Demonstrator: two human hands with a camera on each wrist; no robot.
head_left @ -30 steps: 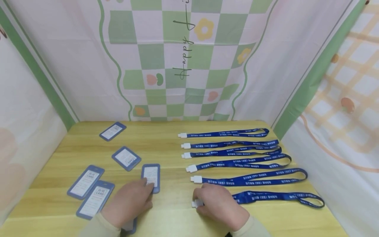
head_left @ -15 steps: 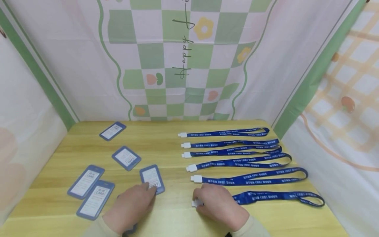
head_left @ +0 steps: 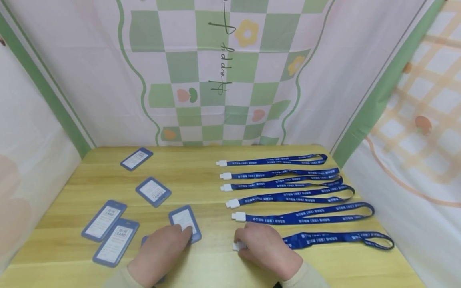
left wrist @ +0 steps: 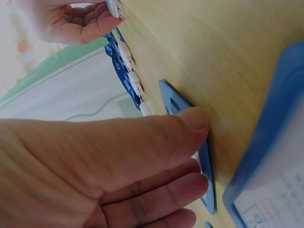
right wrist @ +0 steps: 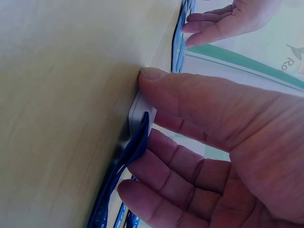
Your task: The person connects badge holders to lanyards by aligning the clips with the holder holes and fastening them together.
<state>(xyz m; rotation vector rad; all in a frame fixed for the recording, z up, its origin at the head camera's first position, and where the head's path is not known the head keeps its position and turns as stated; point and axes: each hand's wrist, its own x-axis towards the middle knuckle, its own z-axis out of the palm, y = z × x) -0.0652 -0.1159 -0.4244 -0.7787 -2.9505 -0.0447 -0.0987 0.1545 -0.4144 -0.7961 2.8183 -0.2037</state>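
Note:
My left hand (head_left: 162,250) touches a blue-framed ID badge holder (head_left: 183,216) lying flat, slightly slanted, with fingertips on its near end. In the left wrist view the thumb overlaps the frame (left wrist: 205,156) and the other fingers reach over the card, fairly straight. Part of another badge holder (head_left: 145,240) shows under this hand. My right hand (head_left: 266,248) pinches the white plastic clip (right wrist: 137,114) of the nearest blue lanyard (head_left: 324,239) between thumb and fingers, close over the table. From there the strap runs right to a loop.
Several more lanyards (head_left: 288,219) lie in a row behind, clips to the left. On the left side are more badge holders (head_left: 153,192), two overlapping (head_left: 116,243) near the left forearm. A patterned cloth (head_left: 230,72) hangs behind the wooden table (head_left: 201,168).
The badge holder under my left fingers has turned, its far end swinging left and its near end right, and slid slightly nearer. My right hand stays on the clip.

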